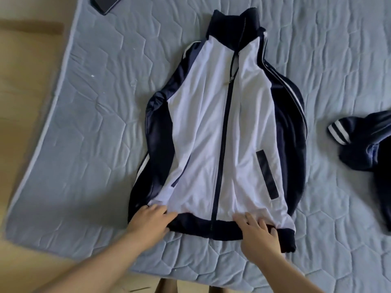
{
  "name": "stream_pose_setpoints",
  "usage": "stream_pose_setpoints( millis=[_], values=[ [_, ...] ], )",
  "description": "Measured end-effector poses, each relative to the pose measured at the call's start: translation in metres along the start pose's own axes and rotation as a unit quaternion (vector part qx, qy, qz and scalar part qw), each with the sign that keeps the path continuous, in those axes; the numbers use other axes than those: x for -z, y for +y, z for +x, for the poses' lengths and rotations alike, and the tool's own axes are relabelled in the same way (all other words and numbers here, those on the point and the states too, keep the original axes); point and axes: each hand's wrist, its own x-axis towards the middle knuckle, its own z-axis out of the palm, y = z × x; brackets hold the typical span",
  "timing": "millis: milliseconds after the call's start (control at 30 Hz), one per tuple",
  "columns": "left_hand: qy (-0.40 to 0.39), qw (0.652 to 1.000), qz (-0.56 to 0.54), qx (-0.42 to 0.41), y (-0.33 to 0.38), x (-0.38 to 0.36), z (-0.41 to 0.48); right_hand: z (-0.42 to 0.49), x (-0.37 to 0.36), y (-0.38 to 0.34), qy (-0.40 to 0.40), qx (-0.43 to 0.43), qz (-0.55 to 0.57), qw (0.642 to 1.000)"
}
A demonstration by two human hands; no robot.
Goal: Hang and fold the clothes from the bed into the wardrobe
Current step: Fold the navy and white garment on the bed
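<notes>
Track jacket (207, 123), zip-up, white front panels with navy sleeves, collar and ribbed hem: one item, lying flat and front-up near the middle of the mattress. Navy stand collar (230, 26) points to the far side; navy hem band (201, 226) lies at the near side. Dark zip (222, 144) is done up from hem to chest and parted just below the collar. Sleeves lie along both sides of the body, with white stripes on their outer edges. One dark slanted pocket welt (267, 174) sits on the right front panel.

Mattress (95, 102), blue-grey quilted fabric with a stitched hexagon pattern: bears the track jacket; its left and near edges show against the floor.

Left hand (151, 219): rests on the left end of the hem, fingers fairly straight and pointing right across the white cloth just above the band. It encloses nothing that can be seen; the thumb's place cannot be told.

Right hand (259, 235): lies flat on the hem band to the right of the zip, fingers spread wide and pressed on the cloth, gripping nothing.

Second garment (364, 144), dark navy with white stripes at a cuff, crumpled: at the right edge of the mattress, apart from the track jacket.

Flat dark rectangular object (104, 4): far left corner of the mattress, partly cut off by the frame; kind cannot be told.

Floor (23, 92), tan: left of and near to the mattress.
</notes>
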Motion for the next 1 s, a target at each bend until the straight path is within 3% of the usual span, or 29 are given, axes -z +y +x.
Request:
stream_pose_setpoints(
  millis=[100,167,233,333,433,500,567,633,767,800,833,900,967,1000],
  values=[
    [0.108,0.991,-0.032,0.069,-0.007,-0.001,-0.004,0.001,0.005,-0.016,0.004,0.037,0.029,0.999],
    [0.179,0.968,-0.032,0.172,-0.011,0.001,-0.004,0.006,0.009,-0.028,0.010,0.060,0.059,0.996],
    [0.201,0.938,-0.043,0.280,-0.018,-0.001,-0.004,0.013,0.011,-0.042,0.018,0.067,0.079,0.994],
    [0.156,0.874,-0.223,0.402,-0.029,-0.006,0.000,0.019,0.009,-0.062,0.041,0.082,0.084,0.992],
    [0.074,0.743,-0.477,0.463,-0.039,-0.012,0.012,0.022,0.008,-0.076,0.038,0.083,0.102,0.991],
    [0.015,0.719,-0.518,0.463,-0.046,-0.015,0.018,0.021,0.007,-0.080,0.031,0.078,0.109,0.991],
    [0.005,0.703,-0.518,0.487,-0.054,-0.013,0.020,0.019,0.008,-0.083,0.026,0.067,0.119,0.990],
    [0.062,0.674,-0.528,0.513,-0.063,-0.007,0.020,0.018,0.009,-0.088,0.028,0.057,0.137,0.988],
    [0.293,0.642,-0.461,0.539,-0.077,0.018,0.015,0.015,0.019,-0.106,0.070,0.064,0.205,0.974],
    [0.337,0.646,-0.432,0.532,-0.081,0.027,0.011,0.015,0.023,-0.112,0.079,0.067,0.217,0.971],
    [0.364,0.673,-0.390,0.512,-0.084,0.033,0.007,0.015,0.028,-0.118,0.086,0.070,0.223,0.968],
    [0.353,0.783,-0.273,0.432,-0.090,0.038,-0.002,0.015,0.035,-0.129,0.091,0.076,0.227,0.967],
    [0.214,0.881,-0.224,0.357,-0.094,0.033,-0.009,0.016,0.041,-0.136,0.089,0.082,0.234,0.965],
    [0.120,0.892,-0.250,0.356,-0.095,0.031,-0.011,0.016,0.044,-0.139,0.086,0.082,0.237,0.964]
  ],
)
